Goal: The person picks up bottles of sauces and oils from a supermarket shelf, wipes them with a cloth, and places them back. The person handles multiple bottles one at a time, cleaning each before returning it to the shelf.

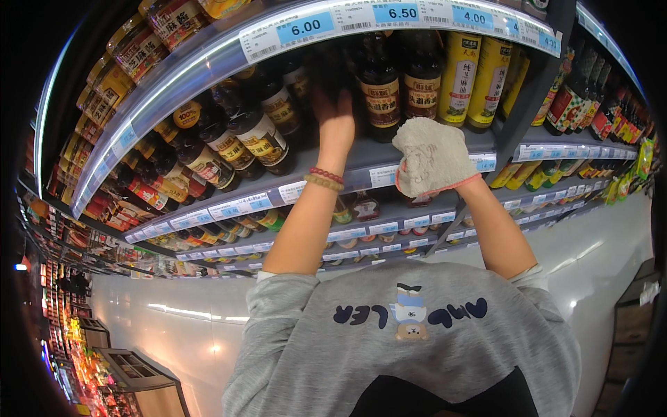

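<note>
My left hand [335, 120], with two beaded bracelets [324, 179] at the wrist, reaches deep into a shelf [359, 151] of dark glass bottles. Its fingers fade into shadow at a gap in the row, so what they touch is hidden. Left of it stand dark sauce bottles with cream labels [262, 139]; to its right is a sesame oil bottle [380, 99]. A beige cleaning cloth [431, 156] with orange edging wraps my right hand, whose fingers it covers. This hand is at the shelf's front edge, below a second sesame oil bottle [422, 94].
Yellow cylindrical packages [458, 78] stand right of the oil bottles, beside a dark shelf upright [539, 78]. An overhanging shelf edge with price tags [312, 28] runs above my hands. Jars [136, 49] fill the upper left. Lower shelves hold more bottles [365, 206].
</note>
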Motion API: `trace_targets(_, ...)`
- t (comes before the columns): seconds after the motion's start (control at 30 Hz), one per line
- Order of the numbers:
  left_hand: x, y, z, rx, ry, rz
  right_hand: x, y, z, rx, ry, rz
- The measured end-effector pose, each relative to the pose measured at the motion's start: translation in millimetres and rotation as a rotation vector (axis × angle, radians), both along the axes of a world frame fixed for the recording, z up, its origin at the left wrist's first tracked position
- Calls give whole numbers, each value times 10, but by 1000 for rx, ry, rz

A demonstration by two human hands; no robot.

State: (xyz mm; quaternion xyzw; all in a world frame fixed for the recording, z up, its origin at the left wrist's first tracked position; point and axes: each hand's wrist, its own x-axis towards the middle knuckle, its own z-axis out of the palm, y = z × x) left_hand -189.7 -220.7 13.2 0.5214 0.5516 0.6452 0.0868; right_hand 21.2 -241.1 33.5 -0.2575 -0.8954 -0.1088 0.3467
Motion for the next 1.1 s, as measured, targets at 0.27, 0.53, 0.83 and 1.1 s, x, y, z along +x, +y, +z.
trace_targets(0.27, -15, 34, -34, 192, -221, -14, 30, 30, -27, -35, 4, 49)
trace_targets(0.53, 4, -41, -40, -106, -192, 252, 53, 14, 67, -73, -123, 8)
trace_targets(0.83, -280, 434, -93, 84, 85, 522, -38, -82, 223, -129, -282, -29)
trace_targets(1.1, -375, 549, -244, -188, 158, 713, -36, -119, 168, -48, -257, -2)
